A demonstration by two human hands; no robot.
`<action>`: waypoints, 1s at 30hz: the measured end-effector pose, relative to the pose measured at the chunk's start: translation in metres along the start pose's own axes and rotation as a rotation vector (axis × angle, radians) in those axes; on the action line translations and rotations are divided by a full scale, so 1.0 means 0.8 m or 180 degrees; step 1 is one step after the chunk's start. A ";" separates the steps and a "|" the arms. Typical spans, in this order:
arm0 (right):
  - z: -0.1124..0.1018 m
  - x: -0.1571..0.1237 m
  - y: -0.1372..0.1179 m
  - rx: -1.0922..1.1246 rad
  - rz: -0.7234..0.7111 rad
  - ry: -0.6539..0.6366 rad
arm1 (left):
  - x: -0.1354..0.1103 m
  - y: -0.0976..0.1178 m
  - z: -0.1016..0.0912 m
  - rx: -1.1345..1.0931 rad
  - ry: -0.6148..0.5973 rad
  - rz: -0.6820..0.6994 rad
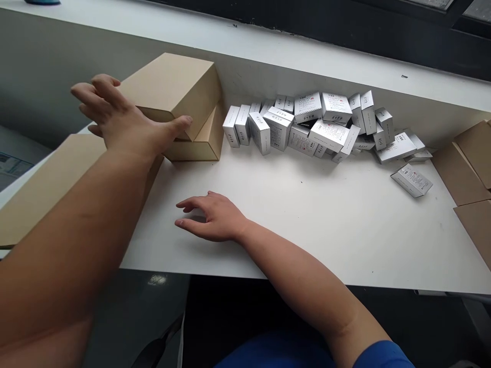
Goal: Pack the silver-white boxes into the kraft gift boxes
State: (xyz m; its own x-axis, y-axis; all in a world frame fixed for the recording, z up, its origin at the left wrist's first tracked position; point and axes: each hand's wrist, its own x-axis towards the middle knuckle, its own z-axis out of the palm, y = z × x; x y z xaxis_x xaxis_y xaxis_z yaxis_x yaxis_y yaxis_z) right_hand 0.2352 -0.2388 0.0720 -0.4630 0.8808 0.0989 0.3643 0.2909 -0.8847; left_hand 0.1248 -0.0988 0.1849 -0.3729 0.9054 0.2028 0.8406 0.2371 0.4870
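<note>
My left hand (125,122) has its fingers spread beside the upper tan cardboard box (169,79). Its thumb lies across the box's near corner; whether it presses on the card I cannot tell. That box rests at a slight angle on a lower tan box (207,140). Over the white table, my right hand (217,217) hovers or rests with thumb and fingers apart and nothing between them. Several small silver cartons (280,125) with dark print are heaped along the back wall, some upright, some lying tilted.
Another long tan box (49,179) lies at the left, partly behind my left forearm. One silver carton (412,180) lies apart from the heap. Brown cardboard boxes (460,174) stand at the right edge of the white table (307,230). A white ledge (268,56) runs behind.
</note>
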 end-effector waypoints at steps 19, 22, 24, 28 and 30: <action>0.005 0.007 0.008 -0.0445 -0.0171 0.0088 | -0.058 -0.037 0.079 0.0068 -0.0253 0.0799; 0.009 0.007 0.011 -0.0194 -0.0197 0.0157 | -0.041 -0.034 0.070 0.0283 -0.0543 0.0775; 0.010 0.007 0.012 -0.0107 -0.0198 0.0178 | -0.030 -0.035 0.063 0.0576 -0.0680 0.0740; 0.007 0.005 0.008 -0.0088 -0.0079 0.0113 | -0.006 -0.072 0.037 0.1282 -0.0966 0.0615; 0.005 0.004 0.005 -0.0095 -0.0020 0.0072 | 0.011 -0.116 0.021 0.1395 -0.1056 0.0486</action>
State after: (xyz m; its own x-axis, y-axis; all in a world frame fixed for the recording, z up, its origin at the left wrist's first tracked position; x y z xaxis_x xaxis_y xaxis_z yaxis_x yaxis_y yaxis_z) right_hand 0.2315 -0.2362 0.0669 -0.4472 0.8870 0.1152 0.3853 0.3072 -0.8701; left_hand 0.0498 -0.1069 0.1271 -0.1504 0.9862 -0.0689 0.9861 0.1546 0.0606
